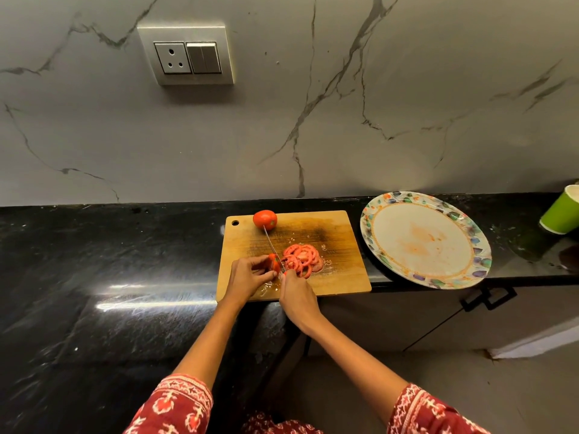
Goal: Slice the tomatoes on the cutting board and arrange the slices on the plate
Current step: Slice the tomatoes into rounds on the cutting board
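On the board (332,277), near its front edge, your left hand (247,275) pinches the tomato end (273,262) between curled fingers and thumb, holding it upright. Your right hand (297,296) is curled round the knife (272,245) handle, which is hidden under the fingers; the thin blade runs away from you, passing just right of the tomato end and pointing toward the whole tomato (265,219) at the board's far edge. Just right of the blade lies a pile of slices (301,258), overlapping one another, with juice and seeds wetting the wood around them. The board sits on the black counter (109,245), its front edge at the counter's lip. Right of the board and apart from it lies the plate (460,211), its rim patterned, its middle smeared orange and holding no slices. At the far right edge stands a green cup (560,211), partly cut off. Behind, a socket (186,54) is set in the marbled wall.
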`<action>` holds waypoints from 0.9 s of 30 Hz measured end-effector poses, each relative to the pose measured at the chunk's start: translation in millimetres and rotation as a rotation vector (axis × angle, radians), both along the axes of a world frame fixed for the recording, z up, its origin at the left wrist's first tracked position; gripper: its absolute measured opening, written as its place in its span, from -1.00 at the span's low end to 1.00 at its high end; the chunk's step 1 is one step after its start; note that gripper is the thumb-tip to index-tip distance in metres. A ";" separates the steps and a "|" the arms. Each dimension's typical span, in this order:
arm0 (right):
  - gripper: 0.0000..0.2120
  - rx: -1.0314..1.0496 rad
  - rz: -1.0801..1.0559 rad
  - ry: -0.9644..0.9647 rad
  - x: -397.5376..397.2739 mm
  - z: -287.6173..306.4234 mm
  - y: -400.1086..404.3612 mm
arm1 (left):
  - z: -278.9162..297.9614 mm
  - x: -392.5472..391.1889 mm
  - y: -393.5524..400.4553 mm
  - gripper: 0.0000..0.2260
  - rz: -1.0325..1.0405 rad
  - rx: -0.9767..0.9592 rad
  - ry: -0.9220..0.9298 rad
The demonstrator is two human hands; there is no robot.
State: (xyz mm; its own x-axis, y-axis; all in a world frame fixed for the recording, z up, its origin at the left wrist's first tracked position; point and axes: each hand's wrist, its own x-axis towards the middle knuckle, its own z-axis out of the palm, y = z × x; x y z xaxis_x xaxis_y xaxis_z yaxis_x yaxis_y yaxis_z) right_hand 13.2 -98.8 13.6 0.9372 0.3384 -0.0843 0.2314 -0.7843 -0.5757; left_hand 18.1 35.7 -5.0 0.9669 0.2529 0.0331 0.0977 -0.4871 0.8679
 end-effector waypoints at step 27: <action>-0.69 0.067 -0.012 0.083 -5.1 -13.2 -1.5 | 2.5 1.0 11.5 -0.72 0.097 0.000 -0.041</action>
